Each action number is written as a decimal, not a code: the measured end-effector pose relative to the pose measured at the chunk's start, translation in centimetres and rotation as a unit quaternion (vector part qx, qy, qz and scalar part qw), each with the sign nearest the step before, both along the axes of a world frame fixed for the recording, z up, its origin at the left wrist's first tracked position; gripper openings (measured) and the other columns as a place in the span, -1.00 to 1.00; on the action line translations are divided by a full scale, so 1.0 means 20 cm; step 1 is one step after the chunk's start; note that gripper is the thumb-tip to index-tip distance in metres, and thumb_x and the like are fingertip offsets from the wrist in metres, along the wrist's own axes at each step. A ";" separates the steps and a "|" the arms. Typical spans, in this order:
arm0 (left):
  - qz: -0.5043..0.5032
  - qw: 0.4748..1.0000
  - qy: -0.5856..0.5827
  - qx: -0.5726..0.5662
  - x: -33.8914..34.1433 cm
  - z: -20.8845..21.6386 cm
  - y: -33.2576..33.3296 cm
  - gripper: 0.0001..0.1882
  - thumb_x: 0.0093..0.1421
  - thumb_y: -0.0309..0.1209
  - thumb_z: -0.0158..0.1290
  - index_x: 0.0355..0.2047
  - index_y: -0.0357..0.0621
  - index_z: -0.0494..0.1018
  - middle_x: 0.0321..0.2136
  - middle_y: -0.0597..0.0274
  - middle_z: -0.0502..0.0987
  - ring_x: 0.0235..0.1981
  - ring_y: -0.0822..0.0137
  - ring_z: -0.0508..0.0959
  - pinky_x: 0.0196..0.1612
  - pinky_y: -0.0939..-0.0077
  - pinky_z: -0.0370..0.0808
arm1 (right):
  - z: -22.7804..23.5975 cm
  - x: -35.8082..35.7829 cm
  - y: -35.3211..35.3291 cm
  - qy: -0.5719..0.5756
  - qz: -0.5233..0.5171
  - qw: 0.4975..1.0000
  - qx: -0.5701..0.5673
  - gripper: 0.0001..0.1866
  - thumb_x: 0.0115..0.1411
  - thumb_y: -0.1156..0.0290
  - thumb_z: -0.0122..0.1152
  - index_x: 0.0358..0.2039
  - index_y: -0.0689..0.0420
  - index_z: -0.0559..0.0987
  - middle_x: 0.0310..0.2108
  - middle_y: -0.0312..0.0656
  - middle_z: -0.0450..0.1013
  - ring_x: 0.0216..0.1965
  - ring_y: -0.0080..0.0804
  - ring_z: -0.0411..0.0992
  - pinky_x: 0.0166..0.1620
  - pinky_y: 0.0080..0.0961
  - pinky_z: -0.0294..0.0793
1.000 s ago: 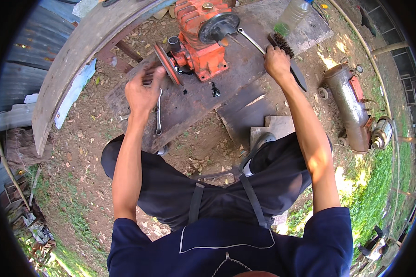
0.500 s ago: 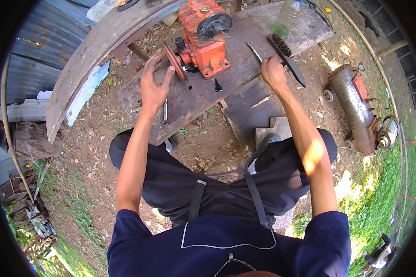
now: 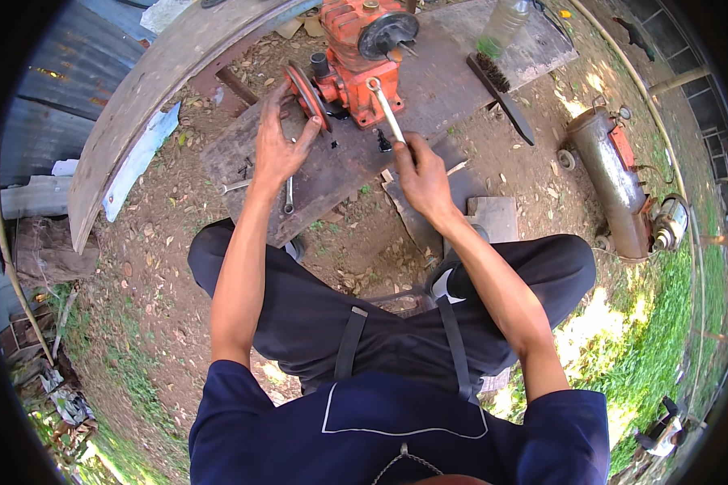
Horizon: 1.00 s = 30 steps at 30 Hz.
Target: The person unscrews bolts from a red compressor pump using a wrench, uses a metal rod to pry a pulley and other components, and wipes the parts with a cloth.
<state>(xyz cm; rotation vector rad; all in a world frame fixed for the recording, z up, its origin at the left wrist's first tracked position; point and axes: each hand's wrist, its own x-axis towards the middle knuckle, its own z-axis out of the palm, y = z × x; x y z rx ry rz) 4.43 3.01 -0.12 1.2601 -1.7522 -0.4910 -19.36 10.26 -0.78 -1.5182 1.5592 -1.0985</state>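
Your right hand [image 3: 425, 178] is clenched around the near end of a silver wrench [image 3: 386, 109], which juts away from your fingers and slightly to the left, its ring end in front of the orange finned machine [image 3: 360, 77]; whether the ring touches the casing, you cannot tell from this view. Your left hand [image 3: 283, 149] is spread, thumb apart from the curved fingers, at the near-left rim of the red wheel [image 3: 305, 99]; how firmly the fingertips press on it does not show. The machine stands beyond and between your two hands on a dark wooden board [image 3: 433, 48], with a black disc [image 3: 387, 35] on its upper part, ahead of your right hand and slightly to its left. A black smear [image 3: 384, 142] lies just left of your right hand's fingertips. Just below your left hand, a second wrench [image 3: 289, 196] lies on the board. Ahead and to the right of your right hand, a dark-bristled brush [image 3: 500, 97] lies near a clear bottle [image 3: 505, 31]; well to that hand's right, a rusty metal tank [image 3: 611, 184] is on the ground.
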 end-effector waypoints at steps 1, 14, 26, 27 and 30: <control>-0.003 1.000 0.009 0.009 -0.01 0.00 0.00 -0.28 0.16 -0.31 0.24 0.28 -0.21 0.22 0.16 -0.01 0.41 0.17 0.08 0.44 0.21 0.18 0.37 | -0.02 0.03 -0.02 0.008 0.007 1.000 -0.013 -0.72 0.39 0.27 0.05 -0.08 0.22 0.52 -0.59 -0.26 0.42 -0.54 -0.50 0.37 -0.44 -0.44 0.35; 0.005 0.994 -0.029 -0.109 0.02 0.15 -0.18 -0.24 0.11 -0.13 0.27 0.26 -0.14 0.29 0.19 -0.06 0.39 0.26 0.03 0.34 0.27 0.14 0.29 | -0.09 0.22 0.04 -0.230 -0.036 0.960 0.157 -0.69 0.39 0.22 0.01 -0.24 0.22 0.56 -0.62 -0.25 0.40 -0.57 -0.52 0.38 -0.47 -0.39 0.35; -0.135 0.975 -0.159 -0.082 -0.30 0.48 -0.42 -0.07 -0.01 0.10 0.31 0.31 0.10 0.23 0.37 -0.19 -0.01 0.40 -0.18 -0.01 0.41 -0.03 0.03 | -0.22 0.17 0.03 -0.233 -0.033 0.959 0.159 -0.70 0.44 0.19 -0.04 -0.18 0.18 0.48 -0.65 -0.37 0.27 -0.75 -0.63 0.19 -0.70 -0.58 0.21; -0.136 0.973 -0.172 -0.069 -0.29 0.50 -0.41 -0.07 -0.01 0.10 0.31 0.32 0.11 0.22 0.37 -0.20 -0.01 0.40 -0.19 0.01 0.40 -0.03 0.04 | -0.22 0.17 0.03 -0.237 -0.037 0.958 0.157 -0.71 0.44 0.19 -0.04 -0.18 0.18 0.48 -0.64 -0.37 0.27 -0.75 -0.63 0.19 -0.70 -0.58 0.20; -0.149 0.965 -0.213 -0.048 -0.31 0.58 -0.41 -0.07 -0.03 0.08 0.33 0.31 0.14 0.22 0.38 -0.19 0.01 0.39 -0.20 0.07 0.38 0.00 0.11 | -0.18 0.14 0.02 -0.297 -0.042 0.933 0.197 -0.70 0.44 0.20 -0.04 -0.17 0.19 0.47 -0.63 -0.36 0.29 -0.75 -0.64 0.19 -0.71 -0.58 0.20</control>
